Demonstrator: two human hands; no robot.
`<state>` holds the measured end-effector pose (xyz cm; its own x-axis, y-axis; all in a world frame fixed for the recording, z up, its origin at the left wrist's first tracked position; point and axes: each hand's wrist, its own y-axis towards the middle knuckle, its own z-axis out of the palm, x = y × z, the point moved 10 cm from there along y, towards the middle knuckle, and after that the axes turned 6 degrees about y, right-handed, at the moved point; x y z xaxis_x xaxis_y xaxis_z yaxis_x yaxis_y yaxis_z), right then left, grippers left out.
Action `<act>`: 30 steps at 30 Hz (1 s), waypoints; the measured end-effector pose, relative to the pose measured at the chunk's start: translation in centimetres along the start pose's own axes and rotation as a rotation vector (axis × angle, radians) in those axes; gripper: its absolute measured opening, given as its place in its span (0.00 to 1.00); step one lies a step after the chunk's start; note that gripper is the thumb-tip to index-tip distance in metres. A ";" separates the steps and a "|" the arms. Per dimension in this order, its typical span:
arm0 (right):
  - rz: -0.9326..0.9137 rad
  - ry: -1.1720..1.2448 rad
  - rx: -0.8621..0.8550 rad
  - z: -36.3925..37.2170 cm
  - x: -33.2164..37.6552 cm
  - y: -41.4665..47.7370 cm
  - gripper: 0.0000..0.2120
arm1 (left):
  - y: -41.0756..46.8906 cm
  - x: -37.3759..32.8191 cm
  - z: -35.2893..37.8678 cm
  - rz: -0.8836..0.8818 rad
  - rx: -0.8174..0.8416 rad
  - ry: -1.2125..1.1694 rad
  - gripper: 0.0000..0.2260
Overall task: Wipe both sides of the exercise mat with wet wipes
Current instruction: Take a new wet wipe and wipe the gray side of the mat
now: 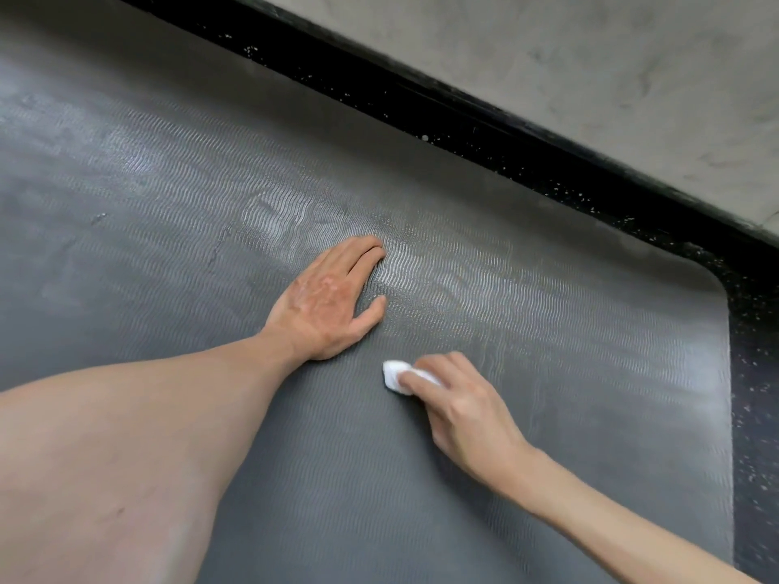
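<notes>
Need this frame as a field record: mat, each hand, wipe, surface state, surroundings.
mat: dark grey ribbed foam exercise mat, lying flat, rounded corner at right
left hand: left hand palm down on the mat, fingers straight
right hand: right hand holds the wipe in curled fingers, down on the mat
wipe: small folded white wet wipe, partly under the fingers
surface state: glossy streaks beyond the hands, probably damp
floor: black speckled floor beside the mat
wall: pale grey mottled wall

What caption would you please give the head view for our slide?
Left hand rests flat on the mat while right hand presses a wipe to it.
</notes>
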<state>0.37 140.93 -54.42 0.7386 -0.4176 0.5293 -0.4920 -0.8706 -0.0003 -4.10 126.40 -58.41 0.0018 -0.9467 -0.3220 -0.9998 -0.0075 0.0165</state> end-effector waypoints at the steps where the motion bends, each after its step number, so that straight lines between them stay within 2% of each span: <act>1: 0.030 -0.011 -0.035 -0.1 -0.2 0.2 0.13 | 0.0 -0.1 0.0 0.002 -0.002 0.003 0.28; 3: 0.034 -0.005 -0.037 0.8 0.6 -0.9 0.14 | 0.1 -0.1 -0.2 0.005 -0.008 0.004 0.28; 8: -0.060 0.028 0.108 1.5 2.3 -1.9 0.15 | 0.0 -0.1 -0.2 0.008 -0.009 0.005 0.28; 12: 0.071 -0.047 -0.082 -1.4 -1.6 1.5 0.12 | 0.0 -0.1 -0.2 0.008 -0.010 0.010 0.28; 14: 0.082 -0.056 -0.111 -1.1 -1.0 0.9 0.12 | 0.0 0.0 -0.3 0.008 -0.015 0.007 0.28; 19: -0.061 -0.001 0.099 1.5 2.6 -2.4 0.16 | 0.0 -0.2 -0.1 0.010 -0.011 0.002 0.27; 21: 0.005 -0.020 0.039 0.2 0.6 -0.5 0.14 | 0.0 -0.2 -0.2 0.010 -0.016 -0.001 0.27; 23: 0.107 -0.042 -0.117 -1.8 -1.7 1.2 0.13 | 0.0 -0.1 -0.3 0.010 -0.021 0.001 0.28; 25: 0.117 -0.052 -0.170 -1.7 -1.4 0.8 0.13 | 0.1 -0.2 -0.4 0.013 -0.024 -0.001 0.28; 30: -0.019 0.021 0.023 1.3 2.6 -2.6 0.14 | 0.0 -0.1 -0.3 0.013 -0.028 -0.003 0.27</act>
<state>4.12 141.74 -54.15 0.7375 -0.3960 0.5471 -0.4674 -0.8840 -0.0098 -4.05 126.43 -58.06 -0.0117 -0.9457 -0.3247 -0.9989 -0.0037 0.0469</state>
